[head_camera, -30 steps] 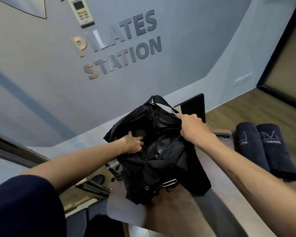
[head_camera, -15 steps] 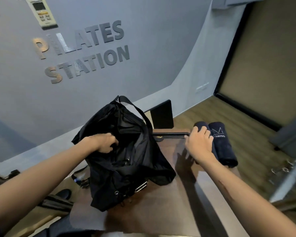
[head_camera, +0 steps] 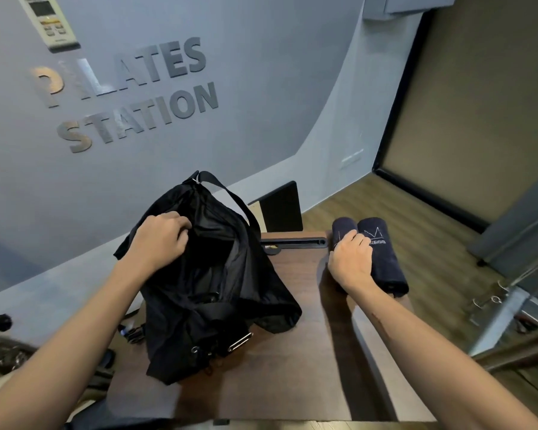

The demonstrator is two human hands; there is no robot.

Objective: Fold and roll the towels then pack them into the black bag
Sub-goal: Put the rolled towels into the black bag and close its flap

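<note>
A black bag (head_camera: 212, 293) stands slumped on the brown table (head_camera: 292, 377), its mouth open toward me. My left hand (head_camera: 159, 240) grips the bag's left rim and holds it open. Two dark navy rolled towels lie side by side at the table's far right corner. My right hand (head_camera: 351, 262) curls around the left rolled towel (head_camera: 342, 226). The right rolled towel (head_camera: 382, 256), with a white crown logo, lies against it, untouched.
A black panel (head_camera: 281, 209) stands behind the table, with a dark slotted bar (head_camera: 292, 243) along the far edge. A grey wall with lettering rises behind. Wooden floor and metal frame parts (head_camera: 494, 302) lie to the right; dark gear (head_camera: 0, 346) sits at left.
My right hand let go of the bag's rim, moved right to the rolled towels and closed its fingers around the left one. My left hand kept its hold on the bag.
</note>
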